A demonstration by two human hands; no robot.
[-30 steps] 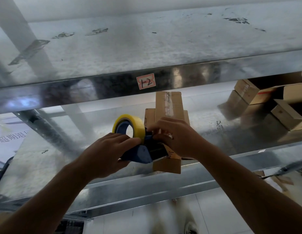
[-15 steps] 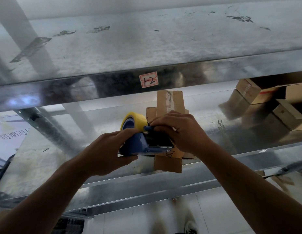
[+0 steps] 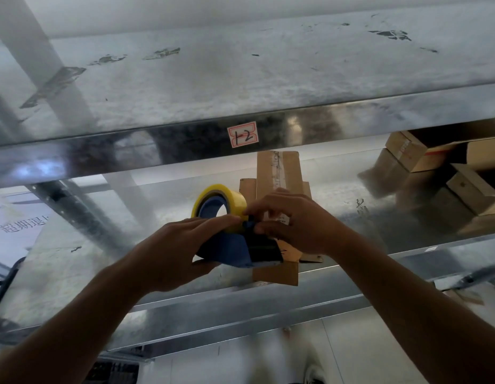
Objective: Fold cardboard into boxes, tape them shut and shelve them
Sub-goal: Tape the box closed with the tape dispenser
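Observation:
A blue tape dispenser [image 3: 229, 249] with a yellow tape roll [image 3: 220, 202] is held over the metal shelf [image 3: 88, 245]. My left hand [image 3: 171, 250] grips the dispenser's body from the left. My right hand [image 3: 293, 223] pinches at the dispenser's front, where the tape comes off. Behind and under the dispenser lies a narrow brown cardboard box [image 3: 278, 173] with a taped seam on top, stacked on another flat piece of cardboard [image 3: 247, 189]; its near end [image 3: 275, 275] sticks out over the shelf edge.
An upper metal shelf [image 3: 240, 79] carries a red-bordered label "12" [image 3: 243, 134] on its front rail. Several brown boxes [image 3: 440, 162] are piled at the right on the lower shelf. White floor tiles [image 3: 240, 364] lie below.
The dispenser tipped down half a second ago and has come back up, so the tape roll shows more fully. My right hand's fingers have shifted toward the roll's front. The box has stayed put.

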